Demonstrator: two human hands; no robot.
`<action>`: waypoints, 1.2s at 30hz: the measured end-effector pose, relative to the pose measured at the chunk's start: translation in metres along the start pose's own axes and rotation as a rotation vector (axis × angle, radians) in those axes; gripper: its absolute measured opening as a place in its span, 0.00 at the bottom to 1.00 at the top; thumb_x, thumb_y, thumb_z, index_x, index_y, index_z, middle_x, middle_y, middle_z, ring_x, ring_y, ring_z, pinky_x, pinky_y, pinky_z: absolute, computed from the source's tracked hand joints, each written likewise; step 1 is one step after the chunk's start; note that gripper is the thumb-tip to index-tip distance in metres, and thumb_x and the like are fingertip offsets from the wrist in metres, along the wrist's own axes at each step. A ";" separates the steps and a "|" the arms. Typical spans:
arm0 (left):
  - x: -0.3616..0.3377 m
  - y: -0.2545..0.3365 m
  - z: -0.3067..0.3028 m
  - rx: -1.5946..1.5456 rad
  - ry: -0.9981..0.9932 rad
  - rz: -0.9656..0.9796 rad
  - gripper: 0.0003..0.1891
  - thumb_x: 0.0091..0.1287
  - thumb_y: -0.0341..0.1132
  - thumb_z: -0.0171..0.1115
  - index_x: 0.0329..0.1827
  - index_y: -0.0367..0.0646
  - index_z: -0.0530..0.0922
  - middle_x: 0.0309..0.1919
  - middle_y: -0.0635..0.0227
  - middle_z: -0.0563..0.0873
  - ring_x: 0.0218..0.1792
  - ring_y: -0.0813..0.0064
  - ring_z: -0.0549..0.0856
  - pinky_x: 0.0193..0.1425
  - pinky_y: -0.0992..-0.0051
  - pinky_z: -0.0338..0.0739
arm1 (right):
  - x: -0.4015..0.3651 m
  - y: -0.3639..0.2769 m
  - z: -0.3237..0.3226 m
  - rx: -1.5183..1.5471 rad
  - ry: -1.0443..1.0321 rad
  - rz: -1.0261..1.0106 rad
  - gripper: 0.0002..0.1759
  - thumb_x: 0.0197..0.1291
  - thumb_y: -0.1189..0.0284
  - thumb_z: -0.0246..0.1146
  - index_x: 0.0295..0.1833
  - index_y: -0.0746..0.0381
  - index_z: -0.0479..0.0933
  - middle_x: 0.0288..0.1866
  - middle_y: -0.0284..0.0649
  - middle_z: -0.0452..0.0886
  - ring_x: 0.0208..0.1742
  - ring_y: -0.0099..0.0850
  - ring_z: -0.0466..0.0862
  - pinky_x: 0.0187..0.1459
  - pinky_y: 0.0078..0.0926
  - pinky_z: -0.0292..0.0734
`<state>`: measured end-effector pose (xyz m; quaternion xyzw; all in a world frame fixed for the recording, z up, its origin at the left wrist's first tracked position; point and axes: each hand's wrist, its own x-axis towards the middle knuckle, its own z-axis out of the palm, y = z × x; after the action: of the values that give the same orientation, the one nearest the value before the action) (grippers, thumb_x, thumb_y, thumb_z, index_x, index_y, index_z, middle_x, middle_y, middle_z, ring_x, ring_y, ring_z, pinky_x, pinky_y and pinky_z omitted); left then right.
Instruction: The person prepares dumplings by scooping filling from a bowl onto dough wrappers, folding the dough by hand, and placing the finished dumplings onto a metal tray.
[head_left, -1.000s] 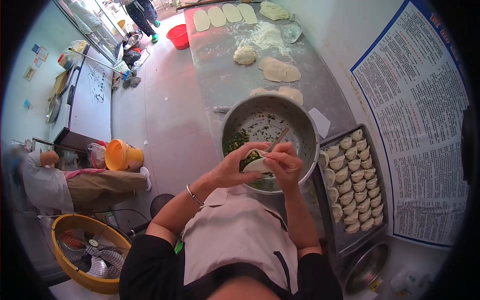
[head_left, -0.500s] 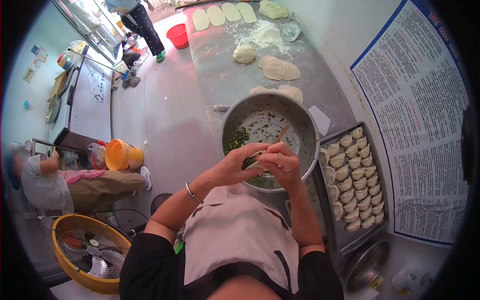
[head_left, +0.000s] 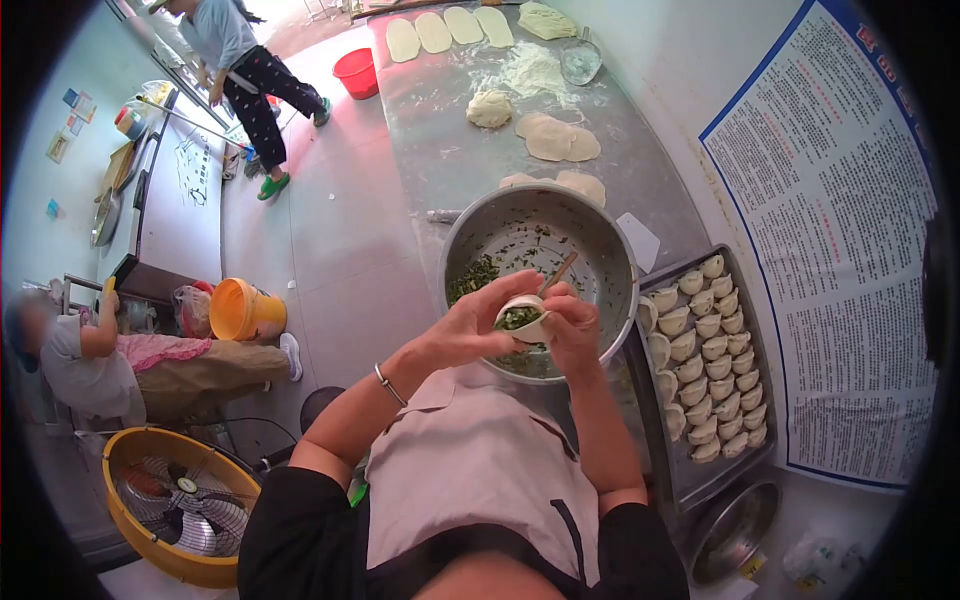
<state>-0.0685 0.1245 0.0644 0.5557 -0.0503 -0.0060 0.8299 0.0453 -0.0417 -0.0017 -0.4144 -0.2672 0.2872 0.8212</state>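
Note:
A dumpling [head_left: 522,318] with green filling showing at its open side is held between both hands, over the near rim of a large metal bowl [head_left: 625,235]. My left hand [head_left: 468,322] curves around its left side. With pinched fingers, my right hand [head_left: 572,325] grips the wrapper's right edge. Chopped green filling [head_left: 472,280] lies at the bowl's left, and a wooden stick [head_left: 560,272] leans inside it. To the right, a dark tray [head_left: 685,485] carries several rows of folded dumplings [head_left: 720,368].
Round dough wrappers [head_left: 556,137], a dough lump [head_left: 489,108] and flour [head_left: 537,72] lie farther up the metal table [head_left: 425,130]. A walking person [head_left: 245,80] is at upper left; another person [head_left: 150,370] is at left, near a yellow fan [head_left: 112,490].
My hands have shifted on the dumpling, so its open side and filling now show. The person at upper left has stepped further into the room.

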 end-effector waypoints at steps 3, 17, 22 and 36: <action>0.001 -0.009 -0.001 -0.220 0.097 -0.140 0.37 0.75 0.57 0.57 0.79 0.45 0.63 0.80 0.57 0.57 0.70 0.63 0.74 0.61 0.67 0.82 | -0.005 0.015 0.003 0.147 0.055 0.059 0.08 0.60 0.83 0.69 0.45 0.66 0.86 0.44 0.34 0.80 0.46 0.24 0.79 0.50 0.22 0.76; 0.008 -0.021 -0.004 0.092 0.145 -0.118 0.17 0.81 0.39 0.51 0.66 0.43 0.80 0.73 0.58 0.73 0.69 0.68 0.76 0.53 0.71 0.88 | -0.010 0.027 0.000 0.067 0.062 0.061 0.07 0.63 0.80 0.69 0.47 0.65 0.86 0.46 0.34 0.82 0.48 0.24 0.81 0.50 0.22 0.77; 0.010 -0.035 -0.016 0.593 0.108 0.145 0.18 0.81 0.34 0.50 0.68 0.39 0.77 0.71 0.57 0.76 0.68 0.67 0.77 0.63 0.70 0.81 | -0.009 0.023 0.004 0.045 0.094 0.090 0.06 0.63 0.80 0.69 0.46 0.66 0.86 0.45 0.33 0.82 0.47 0.23 0.81 0.50 0.21 0.77; 0.006 -0.047 -0.014 0.742 0.303 0.164 0.21 0.78 0.37 0.55 0.69 0.36 0.75 0.57 0.54 0.86 0.57 0.65 0.87 0.61 0.67 0.81 | -0.002 0.009 0.010 -0.301 0.106 0.159 0.09 0.65 0.77 0.69 0.49 0.67 0.84 0.48 0.36 0.82 0.47 0.23 0.81 0.47 0.19 0.78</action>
<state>-0.0591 0.1187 0.0158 0.8061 0.0296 0.1606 0.5688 0.0349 -0.0334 -0.0048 -0.5672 -0.2298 0.2857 0.7375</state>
